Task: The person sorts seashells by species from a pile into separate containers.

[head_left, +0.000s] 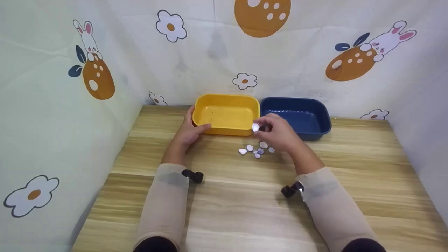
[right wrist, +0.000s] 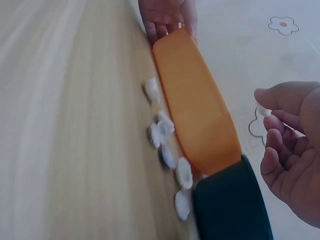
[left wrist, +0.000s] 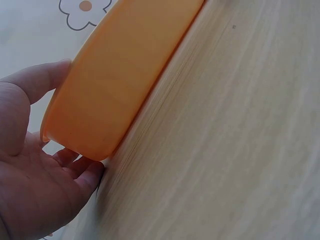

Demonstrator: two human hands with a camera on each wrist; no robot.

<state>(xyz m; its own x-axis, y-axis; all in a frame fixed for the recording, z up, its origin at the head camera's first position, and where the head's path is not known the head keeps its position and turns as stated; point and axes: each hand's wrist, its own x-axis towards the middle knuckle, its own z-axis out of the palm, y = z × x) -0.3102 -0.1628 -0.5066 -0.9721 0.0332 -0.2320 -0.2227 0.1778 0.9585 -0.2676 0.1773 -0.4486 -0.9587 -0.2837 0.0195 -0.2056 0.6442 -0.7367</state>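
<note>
My left hand [head_left: 189, 131] holds the left end of a yellow plastic bin [head_left: 227, 131], thumb at the front rim and fingers around the end wall. In the left wrist view that bin's side [left wrist: 115, 75] looks orange, with the hand [left wrist: 45, 160] at its corner. Between thumb and fingertips, my right hand [head_left: 278, 133] pinches a white seashell [head_left: 256, 127] by the yellow bin's front right corner. The right wrist view shows the pinched shell [right wrist: 263, 110] edge-on. Several small white and purplish shells [head_left: 250, 147] lie on the table in front of the yellow bin.
A dark blue bin [head_left: 323, 127] stands against the yellow one on its right. Both sit on a wood-grain table [head_left: 231, 210] near its back edge. Behind and to the left hangs a pale cloth [head_left: 203, 63] printed with rabbits and flowers.
</note>
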